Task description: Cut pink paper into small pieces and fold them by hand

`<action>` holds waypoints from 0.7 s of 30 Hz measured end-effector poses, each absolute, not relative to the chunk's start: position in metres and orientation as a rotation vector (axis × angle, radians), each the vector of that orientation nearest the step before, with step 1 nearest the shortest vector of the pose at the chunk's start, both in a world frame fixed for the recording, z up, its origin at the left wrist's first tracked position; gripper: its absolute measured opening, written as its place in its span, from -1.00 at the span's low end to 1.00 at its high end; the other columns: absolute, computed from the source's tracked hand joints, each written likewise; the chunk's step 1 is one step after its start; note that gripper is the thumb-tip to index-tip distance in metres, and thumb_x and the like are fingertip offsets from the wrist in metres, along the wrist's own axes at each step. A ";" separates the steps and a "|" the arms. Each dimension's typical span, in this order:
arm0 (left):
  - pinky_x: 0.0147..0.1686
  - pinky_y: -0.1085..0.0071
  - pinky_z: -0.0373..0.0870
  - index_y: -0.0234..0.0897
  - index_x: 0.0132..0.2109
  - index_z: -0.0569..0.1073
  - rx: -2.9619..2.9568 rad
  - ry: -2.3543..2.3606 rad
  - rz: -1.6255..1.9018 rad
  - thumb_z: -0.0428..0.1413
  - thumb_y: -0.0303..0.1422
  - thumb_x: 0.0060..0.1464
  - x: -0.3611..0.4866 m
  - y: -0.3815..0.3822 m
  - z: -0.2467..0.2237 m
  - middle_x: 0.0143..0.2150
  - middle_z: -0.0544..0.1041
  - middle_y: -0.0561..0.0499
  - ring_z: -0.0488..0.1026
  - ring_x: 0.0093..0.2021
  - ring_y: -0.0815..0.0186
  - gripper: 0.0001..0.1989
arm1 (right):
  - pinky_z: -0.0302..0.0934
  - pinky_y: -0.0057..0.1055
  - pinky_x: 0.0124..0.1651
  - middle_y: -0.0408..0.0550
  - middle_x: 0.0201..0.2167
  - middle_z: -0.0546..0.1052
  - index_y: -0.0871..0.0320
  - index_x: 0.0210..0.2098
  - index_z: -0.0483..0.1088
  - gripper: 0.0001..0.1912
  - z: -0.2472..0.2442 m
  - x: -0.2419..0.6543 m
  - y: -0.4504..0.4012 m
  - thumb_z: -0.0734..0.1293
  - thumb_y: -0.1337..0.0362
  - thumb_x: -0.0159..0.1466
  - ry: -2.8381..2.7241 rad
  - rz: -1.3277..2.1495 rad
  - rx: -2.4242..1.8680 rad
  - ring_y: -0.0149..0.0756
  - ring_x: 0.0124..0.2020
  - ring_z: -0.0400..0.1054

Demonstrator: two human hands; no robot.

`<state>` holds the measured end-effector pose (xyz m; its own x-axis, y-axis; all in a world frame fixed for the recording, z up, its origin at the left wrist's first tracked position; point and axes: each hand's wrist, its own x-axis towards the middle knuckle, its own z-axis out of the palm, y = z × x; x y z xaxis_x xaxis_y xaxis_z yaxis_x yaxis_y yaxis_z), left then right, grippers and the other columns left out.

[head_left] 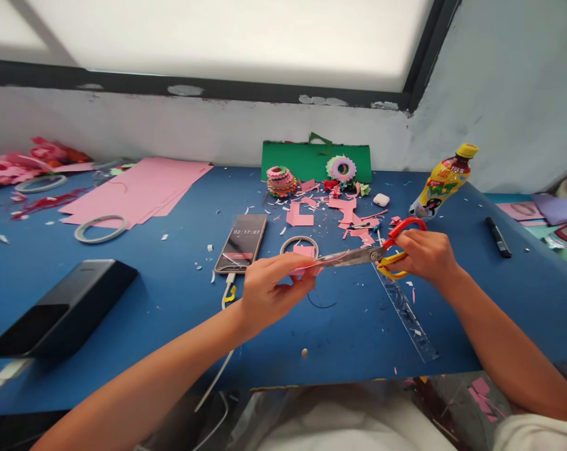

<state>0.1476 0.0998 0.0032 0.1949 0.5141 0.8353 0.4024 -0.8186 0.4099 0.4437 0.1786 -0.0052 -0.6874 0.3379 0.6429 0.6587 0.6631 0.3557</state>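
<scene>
My left hand (pixel 276 285) pinches a small piece of pink paper (pixel 302 271) over the middle of the blue table. My right hand (pixel 421 254) has its fingers in the handles of a pair of scissors (pixel 365 255), one handle red and the other yellow. The blades point left and their tips meet the pink paper; whether they are parted there I cannot make out. Behind the paper lies a roll of tape (pixel 287 243). A clear ruler (pixel 408 319) slants below the scissors, and pink paper scraps (pixel 353 219) lie beyond them.
A phone (pixel 242 241) on a cable lies left of the tape, near a dark power bank (pixel 67 307). Pink sheets (pixel 142 181) spread at back left. Paper rosettes (pixel 282 181) stand before a green folder (pixel 292 153). At right are a yellow-capped bottle (pixel 443 181) and a black marker (pixel 498 237).
</scene>
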 end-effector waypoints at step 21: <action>-0.59 0.57 0.40 -0.33 -0.33 0.49 2.198 0.990 1.727 0.17 -0.54 -0.04 0.152 0.100 0.006 -0.48 0.56 0.00 0.44 -0.54 0.44 -0.92 | 0.06 -0.46 -0.50 -0.09 -0.52 0.51 0.22 -0.29 0.37 -0.61 0.003 0.434 0.175 0.28 -0.03 0.18 -2.293 -0.831 -0.657 -0.38 -0.53 0.37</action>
<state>0.1523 0.0995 0.0056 0.1060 0.5930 0.7982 0.3888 -0.7635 0.5156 0.4339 0.1752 0.0032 -0.6935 0.2391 0.6796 0.6190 0.6805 0.3922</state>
